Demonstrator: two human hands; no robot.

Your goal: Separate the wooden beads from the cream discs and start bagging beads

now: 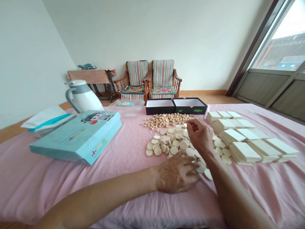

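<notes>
A heap of pale round wooden discs (pixel 175 143) lies on the pink cloth in front of me. My left hand (pixel 178 173) rests palm down at its near edge, fingers spread over and touching several discs. Above the heap's right side is my right hand (pixel 201 133), its fingers curled in with the tips together. A disc shows by those fingertips, but I cannot tell whether it is held or lies behind them. Beyond the discs is a pile of small wooden beads or blocks (pixel 166 120). Stacks of pale rectangular wooden pieces (pixel 245 151) stand to the right.
Two black open boxes (pixel 159 111) and a clear plastic container (pixel 127 104) stand at the back. On the left are a turquoise box (pixel 76 136), a white and grey jug (pixel 84 95) and a tissue pack (pixel 47 119). Two wooden armchairs (pixel 163 74) stand beyond the table.
</notes>
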